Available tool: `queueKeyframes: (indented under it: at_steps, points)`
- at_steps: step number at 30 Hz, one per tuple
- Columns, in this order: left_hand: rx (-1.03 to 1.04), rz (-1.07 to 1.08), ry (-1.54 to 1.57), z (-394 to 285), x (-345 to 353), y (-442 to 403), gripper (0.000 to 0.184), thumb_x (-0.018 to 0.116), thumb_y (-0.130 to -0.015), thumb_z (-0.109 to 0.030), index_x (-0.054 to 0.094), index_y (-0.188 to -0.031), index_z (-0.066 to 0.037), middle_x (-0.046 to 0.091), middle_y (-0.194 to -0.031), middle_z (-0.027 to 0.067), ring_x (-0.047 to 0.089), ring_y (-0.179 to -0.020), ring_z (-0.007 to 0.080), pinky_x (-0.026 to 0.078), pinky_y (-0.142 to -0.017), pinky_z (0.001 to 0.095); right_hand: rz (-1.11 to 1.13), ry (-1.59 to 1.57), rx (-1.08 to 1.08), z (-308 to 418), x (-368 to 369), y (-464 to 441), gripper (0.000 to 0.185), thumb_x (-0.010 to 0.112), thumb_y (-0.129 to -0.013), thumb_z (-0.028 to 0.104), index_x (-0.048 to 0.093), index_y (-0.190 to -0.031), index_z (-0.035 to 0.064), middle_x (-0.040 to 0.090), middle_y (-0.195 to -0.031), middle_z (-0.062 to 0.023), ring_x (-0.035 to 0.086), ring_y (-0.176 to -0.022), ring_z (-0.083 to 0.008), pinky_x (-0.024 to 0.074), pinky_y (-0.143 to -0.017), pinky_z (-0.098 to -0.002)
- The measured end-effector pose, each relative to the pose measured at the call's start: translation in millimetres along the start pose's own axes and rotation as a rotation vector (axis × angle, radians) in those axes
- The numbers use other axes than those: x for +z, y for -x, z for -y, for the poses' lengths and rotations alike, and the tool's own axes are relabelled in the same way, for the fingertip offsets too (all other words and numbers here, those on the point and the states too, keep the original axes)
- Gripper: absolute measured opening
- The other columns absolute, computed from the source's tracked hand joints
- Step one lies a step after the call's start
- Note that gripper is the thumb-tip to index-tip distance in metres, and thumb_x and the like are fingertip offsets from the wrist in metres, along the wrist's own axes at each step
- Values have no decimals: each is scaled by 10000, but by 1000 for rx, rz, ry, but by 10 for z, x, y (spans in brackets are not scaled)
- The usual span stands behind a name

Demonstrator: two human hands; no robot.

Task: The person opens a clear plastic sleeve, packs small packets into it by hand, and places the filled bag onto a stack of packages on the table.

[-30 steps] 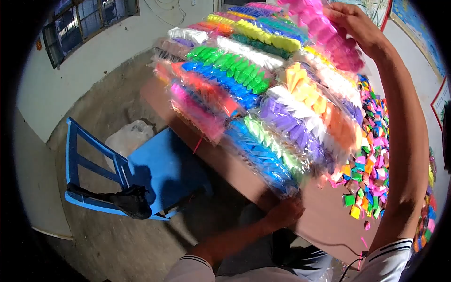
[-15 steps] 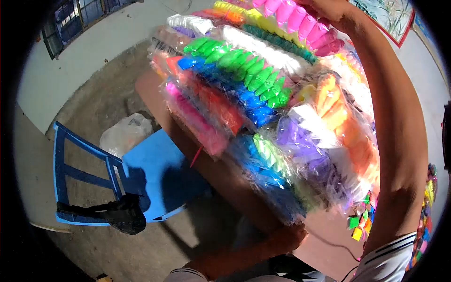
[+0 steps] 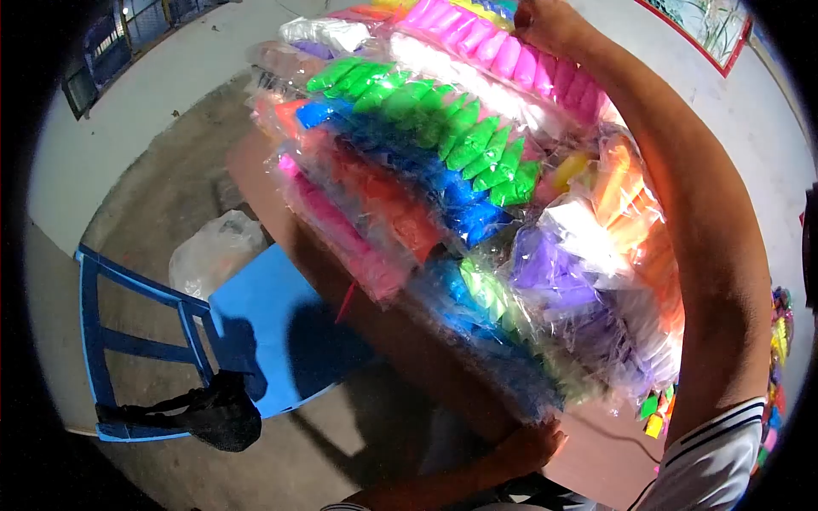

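Observation:
My right hand point(image 3: 550, 27) reaches across to the top of the pile, its fingers bent over the edge of a clear bag of pink packets point(image 3: 486, 38). Under and in front of that bag lie bags of green packets point(image 3: 426, 106), blue packets point(image 3: 469, 204) and purple packets point(image 3: 554, 268). Orange packets point(image 3: 626, 192) are beside my right forearm. My left hand point(image 3: 530, 447) is curled at the table's near edge, close to the end of a clear bag with blue contents point(image 3: 503, 349). What its fingers hold, if anything, is hidden.
The brown table point(image 3: 596, 451) carries the heap of bags and some loose small packets point(image 3: 654, 417). A blue chair point(image 3: 273, 324) stands at the left with a black cloth item point(image 3: 226, 413) on its backrest. A whitish plastic bag point(image 3: 217, 255) lies on the floor behind it.
My right hand has moved left along the top of the pile, and the pink bag has shifted down and left with it. The left hand stays by the table edge. The view has shifted slightly.

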State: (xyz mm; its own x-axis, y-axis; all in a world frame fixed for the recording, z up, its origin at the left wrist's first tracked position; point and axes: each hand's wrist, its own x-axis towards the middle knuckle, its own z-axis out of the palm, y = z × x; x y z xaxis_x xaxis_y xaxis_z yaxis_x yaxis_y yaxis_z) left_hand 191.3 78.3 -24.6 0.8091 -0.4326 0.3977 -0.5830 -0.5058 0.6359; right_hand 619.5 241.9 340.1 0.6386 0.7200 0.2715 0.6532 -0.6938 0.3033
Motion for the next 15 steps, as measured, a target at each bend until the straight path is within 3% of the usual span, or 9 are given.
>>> queueKeyframes:
  at_steps: [2, 3, 4, 5, 7, 8, 10, 13, 15]
  points:
    - [-79, 256, 18, -73, -302, -77, 157, 551, -856, -172, 570, -904, -23, 554, -965, 207, 574, -944, 313, 517, -757, 363, -577, 25, -81, 110, -133, 183, 225, 597, -816, 237, 687, -863, 36, 658, -801, -207, 644, -748, -362, 519, -683, -455]
    - [-75, 260, 23, -47, -205, -35, 157, 551, -856, -172, 570, -904, -23, 554, -965, 207, 574, -944, 313, 517, -757, 363, -597, 102, -39, 75, -224, 111, 216, 610, -820, 238, 682, -845, 35, 634, -725, -197, 644, -692, -295, 514, -653, -432]
    - [31, 86, -60, 10, -69, 12, 158, 556, -844, -172, 568, -904, -25, 554, -961, 199, 565, -963, 307, 510, -763, 361, -594, 108, -37, 55, -335, 137, 216, 610, -820, 238, 682, -845, 35, 634, -725, -197, 644, -692, -295, 514, -653, -432]
    - [135, -89, -141, 40, 67, 62, 161, 560, -833, -171, 566, -904, -27, 553, -957, 191, 557, -981, 302, 503, -770, 359, -373, -94, -80, 34, -459, 171, 206, 614, -831, 235, 684, -841, 42, 622, -696, -173, 628, -664, -249, 505, -633, -421]
    - [122, -49, -136, 21, -19, 51, 167, 564, -820, -177, 563, -905, -34, 553, -959, 184, 551, -984, 297, 488, -787, 362, 132, -539, -140, -150, -478, 136, 204, 621, -866, 228, 689, -829, 39, 606, -645, -85, 578, -647, -143, 491, -622, -373]
    - [105, -5, -130, 6, -76, 49, 174, 568, -806, -183, 560, -905, -41, 553, -960, 176, 546, -987, 293, 474, -805, 365, 358, -308, -254, 33, -720, 312, 205, 622, -868, 198, 706, -917, 17, 680, -764, -87, 617, -737, -155, 513, -714, -352]
    - [108, 26, -180, -21, -193, 21, 177, 566, -798, -190, 558, -905, -49, 551, -961, 169, 540, -988, 289, 458, -819, 367, 312, -464, -151, 5, -572, 607, 521, 711, -824, 436, 587, -1132, 34, 623, -856, -14, 587, -793, -155, 475, -718, -312]
    - [101, 10, -251, -30, -211, 20, 170, 557, -791, -193, 554, -899, -62, 551, -953, 157, 535, -985, 282, 439, -838, 369, 318, -176, -241, 89, -374, 761, 876, 811, -659, 294, 405, -1385, 17, 653, -1060, -141, 615, -941, -268, 483, -836, -379]
    - [93, -38, -267, -29, -190, 15, 159, 550, -793, -190, 553, -894, -67, 551, -944, 150, 535, -980, 280, 435, -844, 370, 150, -191, -190, 89, -209, 784, 711, 769, -678, 243, 511, -1317, 63, 657, -1033, -182, 622, -890, -297, 492, -807, -386]
